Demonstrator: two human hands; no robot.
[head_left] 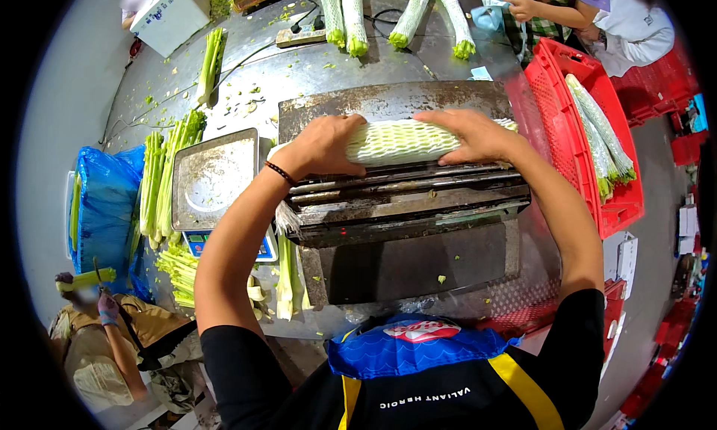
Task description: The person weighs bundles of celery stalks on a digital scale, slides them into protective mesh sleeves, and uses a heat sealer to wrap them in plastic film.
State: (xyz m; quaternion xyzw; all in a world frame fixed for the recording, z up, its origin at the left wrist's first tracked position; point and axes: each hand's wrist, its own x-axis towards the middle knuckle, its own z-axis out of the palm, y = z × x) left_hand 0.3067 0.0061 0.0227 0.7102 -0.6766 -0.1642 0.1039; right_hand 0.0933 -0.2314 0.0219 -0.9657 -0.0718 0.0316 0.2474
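Note:
A bundle of celery in a white foam net sleeve [403,141] lies sideways across the back of a worn metal wrapping machine [411,254]. My left hand [323,144] grips its left end, the thumb at the near side and the fingers over the top. Around the right part of the bundle my right hand [472,137] is closed in the same way. The machine's dark rollers [403,187] run just in front of the bundle, and a stained metal plate [388,97] lies behind it. My palms hide both ends of the bundle in part.
Left of the machine stand a scale [216,183], loose celery stalks [179,157] and a blue bag-lined bin [110,206]. Netted celery bundles [355,23] lie at the back. A red crate [556,94] with more bundles is on the right. Co-workers are at far right and lower left.

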